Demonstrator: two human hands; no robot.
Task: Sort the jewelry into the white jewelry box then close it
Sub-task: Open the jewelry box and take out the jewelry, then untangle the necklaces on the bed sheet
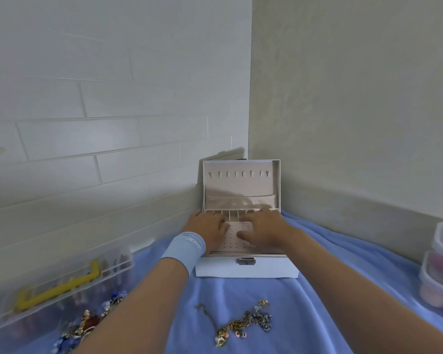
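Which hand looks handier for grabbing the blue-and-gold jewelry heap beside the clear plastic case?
Left hand, probably: the blue-and-gold jewelry heap lies beside its forearm; the right hand would reach across.

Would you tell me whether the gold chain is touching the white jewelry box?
Apart: the head view shows blue cloth between the gold chain and the white jewelry box.

Soft, even, cool daylight with no glare; the open lid (pixel 241 183) throws a faint shadow on the tiled wall (pixel 87 129). Wide-angle bending curves the edges, and the whole view is slightly blurred.

Home corner: tiled wall (pixel 87 139), blue cloth (pixel 241 297)
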